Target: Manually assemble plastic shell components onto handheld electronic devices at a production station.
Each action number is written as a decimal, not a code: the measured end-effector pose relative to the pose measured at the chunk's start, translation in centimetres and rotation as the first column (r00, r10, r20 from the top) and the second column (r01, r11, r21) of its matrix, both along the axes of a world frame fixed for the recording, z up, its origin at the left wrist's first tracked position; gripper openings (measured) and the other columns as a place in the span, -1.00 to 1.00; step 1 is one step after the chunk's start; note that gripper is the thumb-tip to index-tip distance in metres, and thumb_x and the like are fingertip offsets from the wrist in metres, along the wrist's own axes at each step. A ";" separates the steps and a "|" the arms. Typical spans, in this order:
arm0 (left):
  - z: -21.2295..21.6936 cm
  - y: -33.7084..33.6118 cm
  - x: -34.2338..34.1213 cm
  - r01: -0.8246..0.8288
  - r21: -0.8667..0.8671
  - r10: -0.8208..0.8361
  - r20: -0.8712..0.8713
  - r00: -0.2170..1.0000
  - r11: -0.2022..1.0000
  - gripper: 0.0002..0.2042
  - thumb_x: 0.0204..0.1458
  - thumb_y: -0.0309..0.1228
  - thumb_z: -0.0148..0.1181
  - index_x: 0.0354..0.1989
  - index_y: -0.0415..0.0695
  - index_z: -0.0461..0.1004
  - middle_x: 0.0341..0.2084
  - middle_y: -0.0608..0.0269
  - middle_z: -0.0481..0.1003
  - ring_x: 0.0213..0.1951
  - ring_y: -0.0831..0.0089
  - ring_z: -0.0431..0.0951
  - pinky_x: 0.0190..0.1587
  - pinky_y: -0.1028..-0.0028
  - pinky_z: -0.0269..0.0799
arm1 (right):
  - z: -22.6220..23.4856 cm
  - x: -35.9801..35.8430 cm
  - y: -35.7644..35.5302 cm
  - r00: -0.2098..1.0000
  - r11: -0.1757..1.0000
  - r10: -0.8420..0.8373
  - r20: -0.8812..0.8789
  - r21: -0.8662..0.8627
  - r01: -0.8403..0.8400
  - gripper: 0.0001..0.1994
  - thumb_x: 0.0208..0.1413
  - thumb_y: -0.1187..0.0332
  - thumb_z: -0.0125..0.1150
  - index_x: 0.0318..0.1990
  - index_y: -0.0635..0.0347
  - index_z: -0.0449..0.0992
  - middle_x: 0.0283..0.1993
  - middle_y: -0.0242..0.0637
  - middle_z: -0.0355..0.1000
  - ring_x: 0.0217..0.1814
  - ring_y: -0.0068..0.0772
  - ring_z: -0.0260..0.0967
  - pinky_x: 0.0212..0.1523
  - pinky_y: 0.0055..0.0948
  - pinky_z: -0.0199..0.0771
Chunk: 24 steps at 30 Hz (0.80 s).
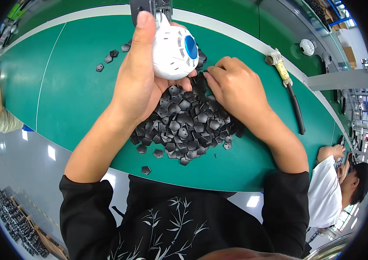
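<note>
No text, label, brand, number or sign can be read.

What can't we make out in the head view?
All head view:
White ball: far side, turned away toward the left hand.
Dark fitting above it: top, cut off by upper edge.
Right hand: any held piece, hidden by the hand itself.
Black pentagon pieces: lower layers, buried under upper ones.
</note>
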<state>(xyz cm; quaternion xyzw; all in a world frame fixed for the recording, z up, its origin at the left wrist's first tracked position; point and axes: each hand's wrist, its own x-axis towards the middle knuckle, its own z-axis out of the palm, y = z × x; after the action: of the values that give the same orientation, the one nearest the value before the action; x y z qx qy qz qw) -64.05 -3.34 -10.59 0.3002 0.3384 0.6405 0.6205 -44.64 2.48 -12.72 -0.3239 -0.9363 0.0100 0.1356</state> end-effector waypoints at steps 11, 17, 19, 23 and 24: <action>-1.3 -0.6 1.2 -0.083 0.100 0.098 -0.153 0.983 0.991 -0.42 0.23 0.14 0.01 0.00 -0.24 0.37 -0.35 0.13 0.51 -0.38 0.43 0.55 -0.39 0.50 0.52 | 7.6 -0.5 -1.5 0.709 0.402 -0.527 -0.468 -0.873 -0.277 -0.94 0.07 0.53 0.30 -0.37 0.32 0.54 -0.51 -0.33 0.42 -0.53 -0.58 0.35 -0.51 -0.62 0.41; -2.8 -0.8 2.1 -0.096 0.181 0.148 -0.299 0.943 0.979 -0.41 0.21 0.15 0.04 0.04 -0.21 0.37 -0.31 0.15 0.51 -0.38 0.47 0.53 -0.38 0.55 0.48 | 6.3 -1.1 -2.6 0.554 0.185 -0.682 -0.477 -0.845 -0.501 -0.92 0.11 0.51 0.30 -0.32 0.31 0.51 -0.49 -0.31 0.42 -0.53 -0.58 0.35 -0.51 -0.66 0.43; -2.7 -1.0 2.3 -0.095 0.169 0.145 -0.315 0.938 0.981 -0.40 0.20 0.15 0.05 0.05 -0.21 0.37 -0.31 0.17 0.51 -0.37 0.48 0.52 -0.35 0.57 0.46 | 5.8 -1.1 -2.4 0.558 0.179 -0.684 -0.470 -0.849 -0.497 -0.90 0.11 0.50 0.30 -0.31 0.31 0.49 -0.48 -0.31 0.43 -0.52 -0.58 0.36 -0.51 -0.66 0.44; -2.1 -1.4 2.7 -0.099 0.155 0.142 -0.300 0.943 0.983 -0.40 0.19 0.15 0.06 0.07 -0.20 0.36 -0.31 0.21 0.50 -0.36 0.50 0.50 -0.31 0.57 0.45 | 5.2 -1.1 -2.5 0.559 0.158 -0.692 -0.456 -0.852 -0.500 -0.89 0.11 0.49 0.31 -0.29 0.31 0.48 -0.48 -0.31 0.43 -0.51 -0.59 0.37 -0.50 -0.65 0.45; -1.8 -1.5 2.9 -0.103 0.152 0.141 -0.269 0.953 0.983 -0.41 0.20 0.15 0.07 0.07 -0.19 0.36 -0.31 0.22 0.50 -0.36 0.50 0.50 -0.30 0.57 0.45 | 5.1 -1.2 -2.6 0.556 0.142 -0.699 -0.448 -0.850 -0.506 -0.88 0.11 0.49 0.31 -0.29 0.31 0.48 -0.47 -0.31 0.43 -0.51 -0.59 0.37 -0.50 -0.65 0.45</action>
<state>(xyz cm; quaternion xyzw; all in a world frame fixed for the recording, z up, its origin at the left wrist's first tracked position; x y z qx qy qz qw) -61.15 -4.84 -12.42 0.4073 0.3959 0.6507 0.5040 -45.81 -0.11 -7.64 -0.3524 -0.4630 0.7537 0.3056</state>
